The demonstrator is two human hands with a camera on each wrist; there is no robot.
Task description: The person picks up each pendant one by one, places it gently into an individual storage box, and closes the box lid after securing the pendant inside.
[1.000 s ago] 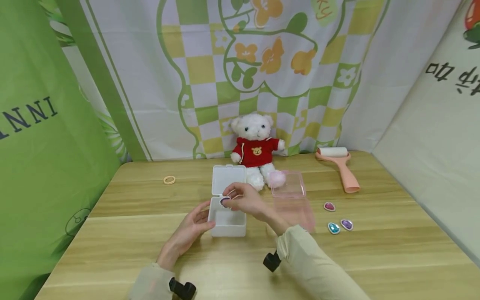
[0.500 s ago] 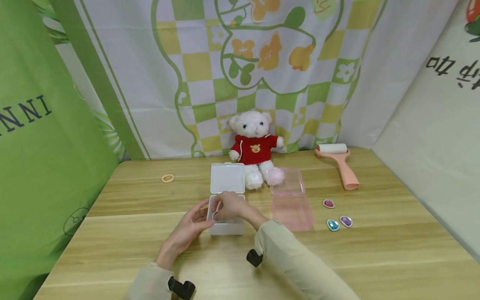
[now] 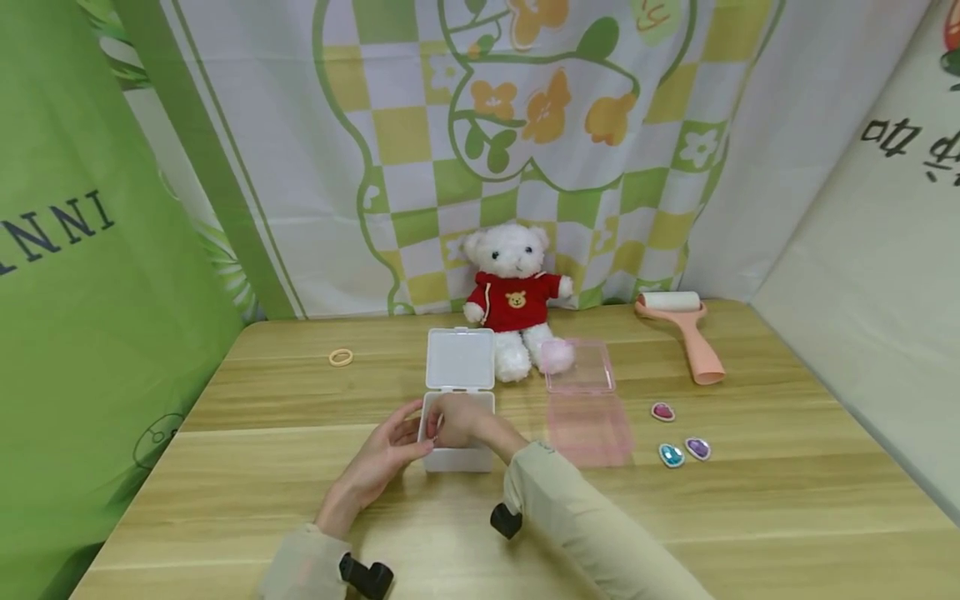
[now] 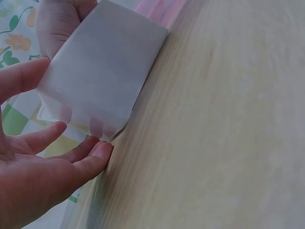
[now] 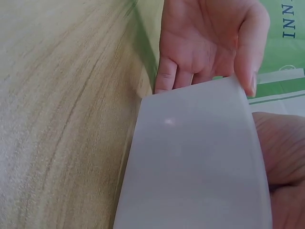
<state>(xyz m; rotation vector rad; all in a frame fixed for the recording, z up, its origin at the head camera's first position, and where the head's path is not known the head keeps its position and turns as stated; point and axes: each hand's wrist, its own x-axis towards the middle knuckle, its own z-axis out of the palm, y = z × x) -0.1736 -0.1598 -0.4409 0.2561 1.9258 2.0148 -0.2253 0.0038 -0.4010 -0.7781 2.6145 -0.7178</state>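
A small white box (image 3: 457, 460) stands on the table with its lid (image 3: 461, 358) flipped back. My left hand (image 3: 382, 454) rests against the box's left side, thumb at the front corner; in the left wrist view its fingertips touch the wall from outside. Down inside the box is my right hand (image 3: 459, 421), fingers curled. A pale edge of a dark gem (image 3: 439, 427) shows at its fingertips, mostly hidden. In the right wrist view the box front covers those fingers. Three more rimmed gems lie at right: pink (image 3: 663, 412), blue (image 3: 671, 455) and purple (image 3: 697, 448).
A pink clear box (image 3: 588, 429) lies open right of the white one. Behind sits a white teddy bear (image 3: 513, 296) in a red hoodie. A lint roller (image 3: 693, 337) lies at back right, a yellow ring (image 3: 341, 357) at back left. Curtains stand around the table.
My right hand has gone from above the white box down into it, carrying the dark gem. The left hand stays against the box's side.
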